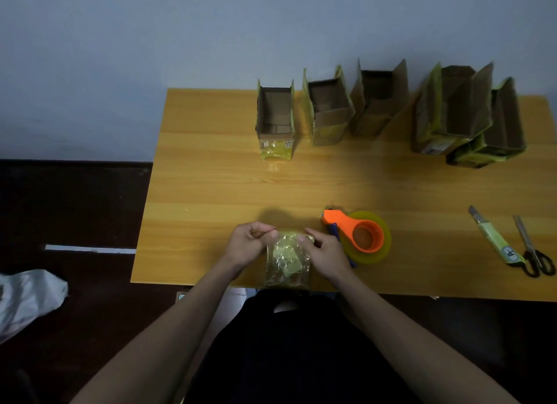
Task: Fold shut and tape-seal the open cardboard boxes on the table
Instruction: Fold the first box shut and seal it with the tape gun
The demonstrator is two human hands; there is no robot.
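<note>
Yellow-taped small cardboard box sat at the wooden desk's near edge, both hands' fingers, left and right, pinching its top, apparently to hold flaps shut, orange tape dispenser close by.

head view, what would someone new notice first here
Probably the orange tape dispenser near the table's front edge, the brightest thing in view, just right of the two hands. The left hand and right hand both grip a small tape-covered box at that front edge. Next, the row of open cardboard boxes along the far side, flaps up.
</note>
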